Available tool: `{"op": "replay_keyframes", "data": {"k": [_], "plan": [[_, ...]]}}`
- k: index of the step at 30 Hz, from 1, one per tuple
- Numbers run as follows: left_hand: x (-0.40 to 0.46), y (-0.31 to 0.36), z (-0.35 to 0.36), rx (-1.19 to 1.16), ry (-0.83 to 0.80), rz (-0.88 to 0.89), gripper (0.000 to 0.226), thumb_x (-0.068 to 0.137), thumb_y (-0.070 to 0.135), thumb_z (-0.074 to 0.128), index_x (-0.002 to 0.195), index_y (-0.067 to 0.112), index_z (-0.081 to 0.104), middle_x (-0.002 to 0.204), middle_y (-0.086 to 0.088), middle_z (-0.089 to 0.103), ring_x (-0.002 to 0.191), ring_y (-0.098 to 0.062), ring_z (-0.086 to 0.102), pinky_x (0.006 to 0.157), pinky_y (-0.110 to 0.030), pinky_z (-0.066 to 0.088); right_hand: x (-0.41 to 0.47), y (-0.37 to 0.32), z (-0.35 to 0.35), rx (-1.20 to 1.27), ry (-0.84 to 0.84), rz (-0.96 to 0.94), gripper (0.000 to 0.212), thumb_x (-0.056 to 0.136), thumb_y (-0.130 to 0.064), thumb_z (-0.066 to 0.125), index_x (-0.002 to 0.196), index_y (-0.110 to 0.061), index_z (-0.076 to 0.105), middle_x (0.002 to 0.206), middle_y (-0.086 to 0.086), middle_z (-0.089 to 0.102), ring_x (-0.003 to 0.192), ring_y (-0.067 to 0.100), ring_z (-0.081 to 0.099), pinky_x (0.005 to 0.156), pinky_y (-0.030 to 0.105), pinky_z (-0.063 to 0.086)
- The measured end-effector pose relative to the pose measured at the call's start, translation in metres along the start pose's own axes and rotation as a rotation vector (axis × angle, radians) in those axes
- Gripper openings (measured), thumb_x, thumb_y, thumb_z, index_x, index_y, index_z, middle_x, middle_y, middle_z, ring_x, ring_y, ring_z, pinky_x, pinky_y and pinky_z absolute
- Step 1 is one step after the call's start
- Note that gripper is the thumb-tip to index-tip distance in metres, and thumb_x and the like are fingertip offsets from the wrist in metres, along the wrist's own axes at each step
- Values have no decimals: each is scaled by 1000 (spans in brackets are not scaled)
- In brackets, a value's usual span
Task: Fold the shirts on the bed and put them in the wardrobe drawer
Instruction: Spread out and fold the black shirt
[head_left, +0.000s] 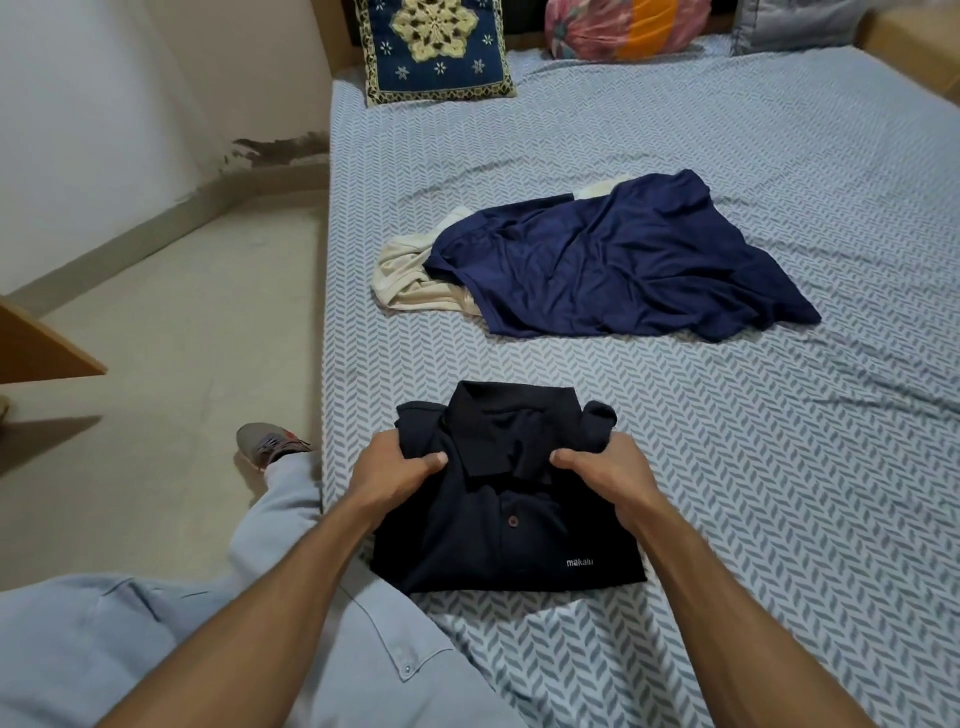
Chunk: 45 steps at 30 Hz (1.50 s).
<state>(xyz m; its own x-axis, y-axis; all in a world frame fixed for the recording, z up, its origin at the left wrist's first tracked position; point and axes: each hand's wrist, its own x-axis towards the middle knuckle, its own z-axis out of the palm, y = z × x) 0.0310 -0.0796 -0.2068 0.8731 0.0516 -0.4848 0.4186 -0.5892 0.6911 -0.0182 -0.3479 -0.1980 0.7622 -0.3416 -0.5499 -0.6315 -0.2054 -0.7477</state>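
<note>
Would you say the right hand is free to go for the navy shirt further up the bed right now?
Probably not yet: the right hand grips the black polo shirt, as does the left hand. Nothing lies between it and the navy shirt.

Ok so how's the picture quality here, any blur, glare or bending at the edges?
Head view: lighting is soft and even, no glare; the black polo shirt is so dark its folds barely show, though its button and small logo read sharply. Both the left hand and right hand look crisp, no motion blur. Wide-angle distortion bows the bed edge and the wall base; the cushion is cropped at the top.
</note>
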Motion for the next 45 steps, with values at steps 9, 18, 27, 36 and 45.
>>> {"op": "replay_keyframes", "data": {"k": [9, 18, 27, 36, 45], "plan": [[-38, 16, -29, -454, -131, 23, 18, 102, 22, 60, 115, 13, 68, 107, -6, 77, 99, -23, 73, 87, -39, 59, -24, -26, -9, 196, -191, -209, 26, 91, -15, 74, 117, -18, 68, 104, -5, 78, 92, 8, 74, 75, 23, 57], [-92, 50, -138, -664, -111, 239, 30, 95, 17, 69, 121, 4, 64, 115, -15, 74, 106, -30, 71, 86, -40, 60, -68, -135, -4, 318, -338, -346, 18, 90, -11, 74, 108, -10, 75, 101, 9, 79, 95, 27, 75, 86, 39, 59], [-136, -4, -246, -721, 126, 266, 46, 87, -11, 66, 125, 14, 58, 116, -9, 74, 107, -28, 71, 80, -36, 60, -107, -221, 101, 259, -567, -367, 32, 84, -9, 78, 115, -5, 70, 105, 17, 77, 95, 32, 75, 88, 48, 60], [-96, -106, -310, -740, 251, 108, 50, 99, -3, 56, 139, 27, 50, 127, -1, 69, 114, -21, 68, 94, -40, 57, -91, -251, 241, 91, -688, -249, 31, 89, -10, 75, 119, -13, 68, 107, 14, 77, 99, 32, 75, 92, 53, 58], [0, -185, -385, -912, 233, -94, 48, 97, -6, 57, 126, 32, 56, 119, 6, 73, 108, -14, 71, 85, -29, 60, -38, -286, 384, -23, -684, -118, 24, 93, -14, 72, 116, -18, 70, 103, 6, 78, 94, 25, 76, 84, 43, 60]]}}
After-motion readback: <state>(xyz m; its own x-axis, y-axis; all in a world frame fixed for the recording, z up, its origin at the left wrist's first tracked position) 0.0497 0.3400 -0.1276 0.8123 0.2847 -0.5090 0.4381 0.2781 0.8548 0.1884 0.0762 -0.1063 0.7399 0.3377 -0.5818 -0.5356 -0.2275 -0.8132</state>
